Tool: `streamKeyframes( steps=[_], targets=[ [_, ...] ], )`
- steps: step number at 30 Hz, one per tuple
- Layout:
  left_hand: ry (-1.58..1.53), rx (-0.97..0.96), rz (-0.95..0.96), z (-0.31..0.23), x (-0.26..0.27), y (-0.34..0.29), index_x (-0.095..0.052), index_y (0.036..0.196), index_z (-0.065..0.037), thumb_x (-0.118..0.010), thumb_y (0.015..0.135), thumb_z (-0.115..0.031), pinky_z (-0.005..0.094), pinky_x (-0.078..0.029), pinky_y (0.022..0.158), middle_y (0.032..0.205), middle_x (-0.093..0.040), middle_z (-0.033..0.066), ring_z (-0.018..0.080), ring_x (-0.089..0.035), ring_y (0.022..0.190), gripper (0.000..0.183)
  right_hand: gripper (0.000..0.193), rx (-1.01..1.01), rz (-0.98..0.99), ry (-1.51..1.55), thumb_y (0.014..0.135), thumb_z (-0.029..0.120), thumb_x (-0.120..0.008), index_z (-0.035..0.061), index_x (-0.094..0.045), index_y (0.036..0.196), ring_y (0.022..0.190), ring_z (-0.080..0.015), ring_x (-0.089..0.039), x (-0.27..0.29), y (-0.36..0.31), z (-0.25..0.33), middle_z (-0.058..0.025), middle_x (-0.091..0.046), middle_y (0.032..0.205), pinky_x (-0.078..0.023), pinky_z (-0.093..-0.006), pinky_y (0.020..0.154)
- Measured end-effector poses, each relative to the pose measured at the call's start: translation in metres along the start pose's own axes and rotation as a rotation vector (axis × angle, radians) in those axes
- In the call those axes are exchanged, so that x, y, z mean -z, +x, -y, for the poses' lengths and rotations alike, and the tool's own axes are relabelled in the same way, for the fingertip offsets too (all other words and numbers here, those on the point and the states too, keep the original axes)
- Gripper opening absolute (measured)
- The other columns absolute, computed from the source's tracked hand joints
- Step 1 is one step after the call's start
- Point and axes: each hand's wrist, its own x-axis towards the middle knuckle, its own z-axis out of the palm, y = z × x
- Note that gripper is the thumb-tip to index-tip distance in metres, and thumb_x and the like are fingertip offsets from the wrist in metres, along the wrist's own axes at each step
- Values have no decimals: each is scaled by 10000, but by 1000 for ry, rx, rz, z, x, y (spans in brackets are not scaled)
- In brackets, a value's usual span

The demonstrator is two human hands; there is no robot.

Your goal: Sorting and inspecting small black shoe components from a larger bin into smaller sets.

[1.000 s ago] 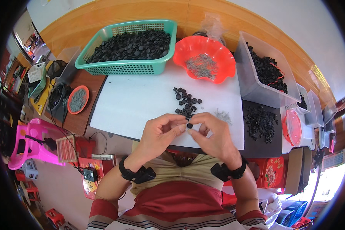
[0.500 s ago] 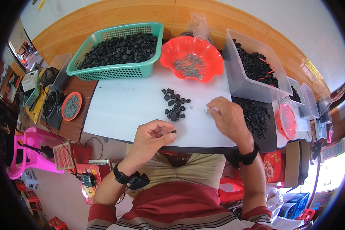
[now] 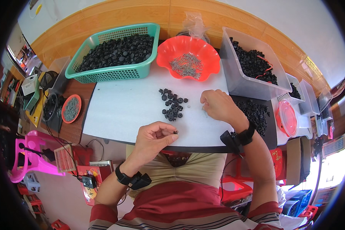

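My left hand (image 3: 154, 137) is near the front edge of the white work surface (image 3: 119, 115). Its thumb and forefinger pinch a small black part (image 3: 175, 132). Beyond it lies a loose cluster of round black knob-like parts (image 3: 173, 103). Over to the right, my right hand (image 3: 221, 106) rests low over the surface with its fingertips bent together. Whatever they hold, if anything, is hidden. Some tiny pale pieces (image 3: 205, 114) lie just below those fingertips. One small pale bit (image 3: 188, 106) sits between the cluster and my right hand.
At the back stand a green basket (image 3: 107, 74) of black parts and a red scalloped bowl (image 3: 209, 53) of thin metal pins. A clear bin (image 3: 245, 82) and a heap of black pieces (image 3: 253, 115) are at the right. An orange-rimmed dish (image 3: 79, 103) stands left.
My right hand has moved slightly left and away from me, its fingertips drawn closer together. My left hand keeps its pinch on the black part almost in place.
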Motion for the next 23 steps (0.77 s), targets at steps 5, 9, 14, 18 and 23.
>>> streamKeyframes(
  steps=[5,9,14,18,23],
  targets=[
    [7,-2,3,-1,-2,1,-699,1077,0,-757,888,22,240,-556,783,994,-724,66,88,-659,852,198,213,-50,8,31,796,58,-633,20,-701,994,1026,-413,-659,-2,0,2,-225,-714,984,-524,-482,852],
    [1,1,-3,-3,-5,2,-700,1073,-1,-752,891,25,234,-551,775,981,-720,56,85,-657,846,191,230,-28,4,93,790,64,-636,4,-711,999,993,-406,-669,-2,-2,0,-234,-713,977,-527,-463,849],
    [-29,-19,-9,-2,-4,1,-700,1073,1,-748,895,22,229,-544,757,974,-717,54,86,-655,834,186,199,138,-174,310,841,62,-612,-42,-704,984,885,-388,-684,0,-17,-9,-249,-699,940,-529,-419,796],
    [-12,-18,-23,-4,-8,2,-699,1079,6,-741,903,14,229,-541,740,956,-712,49,87,-653,819,181,193,171,-224,346,874,46,-588,-55,-685,1007,855,-391,-675,6,-35,-6,-245,-696,938,-529,-422,789],
    [-62,27,-4,-4,-14,4,-688,1117,8,-733,910,4,253,-568,809,984,-706,60,118,-681,851,212,179,27,-83,711,954,43,-587,12,-679,1104,868,-249,-722,8,-65,22,-134,-741,1013,-558,-340,824]
  ],
)
